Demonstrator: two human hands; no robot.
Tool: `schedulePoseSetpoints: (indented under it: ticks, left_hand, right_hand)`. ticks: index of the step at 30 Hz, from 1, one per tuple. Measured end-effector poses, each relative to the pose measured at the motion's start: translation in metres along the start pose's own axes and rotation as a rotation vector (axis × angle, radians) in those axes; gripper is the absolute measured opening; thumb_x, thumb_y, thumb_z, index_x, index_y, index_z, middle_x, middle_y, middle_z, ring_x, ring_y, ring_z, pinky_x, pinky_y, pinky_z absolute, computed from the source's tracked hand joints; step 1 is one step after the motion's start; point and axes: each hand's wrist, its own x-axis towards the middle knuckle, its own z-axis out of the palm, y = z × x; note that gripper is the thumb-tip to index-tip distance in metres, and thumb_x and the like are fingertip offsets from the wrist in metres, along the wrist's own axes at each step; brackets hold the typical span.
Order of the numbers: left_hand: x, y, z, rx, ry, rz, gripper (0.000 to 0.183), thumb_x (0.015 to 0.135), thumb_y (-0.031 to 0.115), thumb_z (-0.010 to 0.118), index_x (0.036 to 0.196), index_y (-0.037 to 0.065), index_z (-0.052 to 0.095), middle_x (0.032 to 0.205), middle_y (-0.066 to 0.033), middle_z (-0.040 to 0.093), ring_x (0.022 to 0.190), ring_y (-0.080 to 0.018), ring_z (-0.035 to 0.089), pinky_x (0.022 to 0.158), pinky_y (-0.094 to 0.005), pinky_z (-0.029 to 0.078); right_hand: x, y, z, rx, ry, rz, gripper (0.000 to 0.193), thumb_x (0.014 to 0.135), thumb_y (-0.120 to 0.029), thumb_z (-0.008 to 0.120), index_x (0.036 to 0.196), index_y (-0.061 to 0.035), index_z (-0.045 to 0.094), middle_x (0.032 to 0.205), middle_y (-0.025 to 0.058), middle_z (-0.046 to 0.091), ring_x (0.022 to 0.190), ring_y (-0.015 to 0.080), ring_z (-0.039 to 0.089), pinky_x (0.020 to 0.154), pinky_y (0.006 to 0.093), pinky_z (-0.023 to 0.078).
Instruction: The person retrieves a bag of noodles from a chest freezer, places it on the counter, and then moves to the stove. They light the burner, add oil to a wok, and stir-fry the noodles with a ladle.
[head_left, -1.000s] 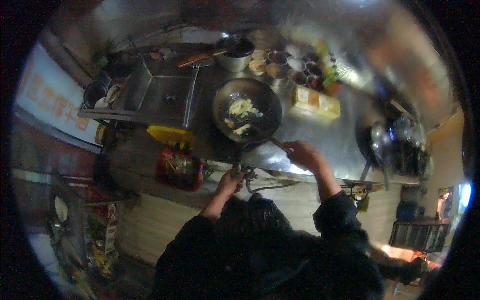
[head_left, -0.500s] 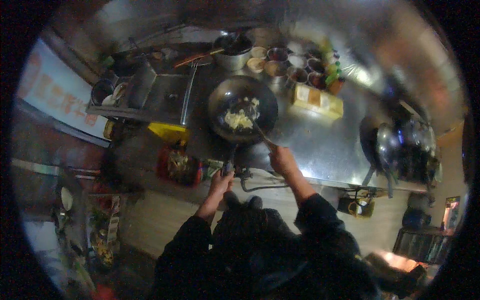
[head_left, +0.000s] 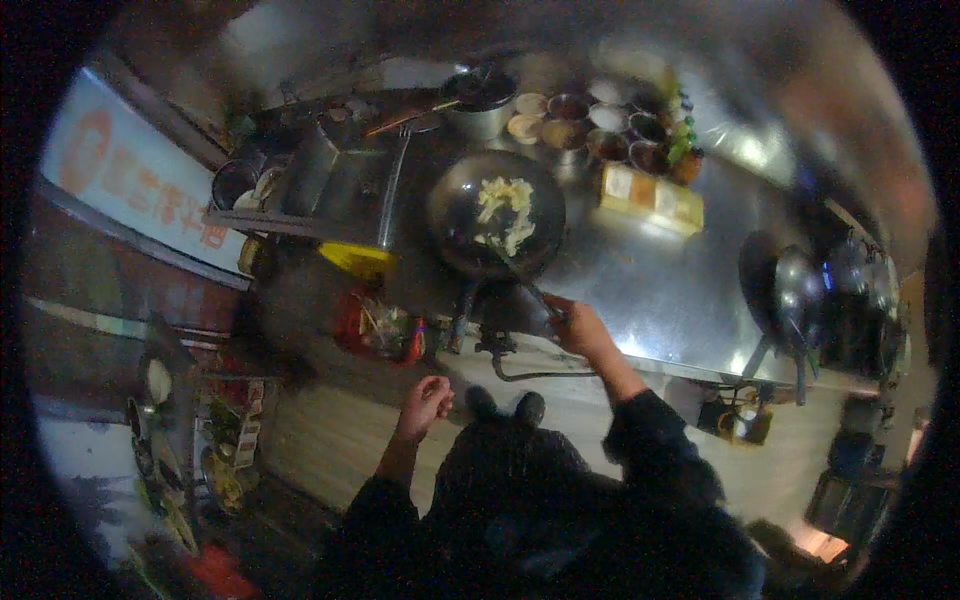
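A dark wok (head_left: 452,215) sits on the stove at the counter's middle, with pale yellow pieces of food (head_left: 520,205), possibly egg, spread in a curve inside it. My right hand (head_left: 580,330) is closed around a long-handled cooking utensil (head_left: 528,285); its shaft reaches over the wok's near rim to the food, and I cannot make out its head. The wok handle (head_left: 461,318) points toward me, and no hand is on it. Below and left of that handle, my left hand (head_left: 428,402) hangs in the air, fingers curled, nothing visible in them.
Several seasoning bowls (head_left: 565,133) stand behind the wok, next to a pot (head_left: 478,120). To its right are a yellowish box (head_left: 652,200) and the steel counter (head_left: 650,280). More pans (head_left: 795,290) stand far right. A sink (head_left: 350,190) lies left.
My left hand has let go of the wok handle and dropped toward me. The food has shifted from a heap into a curve farther up the wok. My right hand keeps the utensil.
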Motion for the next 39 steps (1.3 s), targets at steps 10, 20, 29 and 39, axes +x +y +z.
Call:
schedulePoseSetpoints:
  ticks: [10, 20, 29, 39]
  left_hand:
    - [-0.018, -0.019, 0.020, 0.217, -0.269, 0.081, 0.021, 0.100, 0.019, 0.060, 0.113, 0.003, 0.059, 0.085, -0.0029, 0.061, 0.065, -0.0112, 0.057, 0.054, -0.0272, 0.046]
    - [-0.043, -0.098, 0.013, 0.519, -0.770, -0.078, 0.016, 0.094, 0.007, 0.063, 0.107, 0.003, 0.056, 0.081, -0.0053, 0.060, 0.062, -0.0139, 0.057, 0.052, -0.0263, 0.045]
    - [-0.147, -0.183, 0.040, 1.033, -0.987, -0.079, 0.021, 0.093, 0.012, 0.066, 0.111, 0.003, 0.059, 0.076, -0.0055, 0.061, 0.053, -0.0112, 0.051, 0.045, -0.0252, 0.040]
    - [-0.315, -0.314, 0.147, 1.340, -1.184, 0.110, 0.019, 0.096, 0.025, 0.063, 0.096, 0.006, 0.064, 0.062, 0.0027, 0.048, 0.047, -0.0068, 0.041, 0.041, -0.0238, 0.032]
  right_hand:
    - [-0.034, 0.012, 0.054, -0.002, 0.082, 0.144, 0.042, 0.088, -0.022, 0.067, 0.126, -0.0053, 0.060, 0.102, 0.0178, 0.071, 0.084, 0.0380, 0.069, 0.078, 0.0467, 0.054]
    - [-0.417, -0.021, 0.200, 0.369, 0.397, 0.852, 0.027, 0.088, -0.024, 0.061, 0.098, -0.0009, 0.071, 0.083, 0.0183, 0.071, 0.080, 0.0379, 0.068, 0.074, 0.0460, 0.053]
    - [-0.662, -0.145, 0.405, 0.337, 0.692, 1.228, 0.029, 0.084, -0.027, 0.062, 0.099, -0.0034, 0.072, 0.089, 0.0203, 0.071, 0.080, 0.0394, 0.068, 0.073, 0.0494, 0.054]
    - [-0.880, -0.177, 0.513, 0.612, 0.930, 1.343, 0.031, 0.085, -0.024, 0.059, 0.108, -0.0054, 0.071, 0.094, 0.0185, 0.072, 0.083, 0.0372, 0.069, 0.079, 0.0473, 0.054]
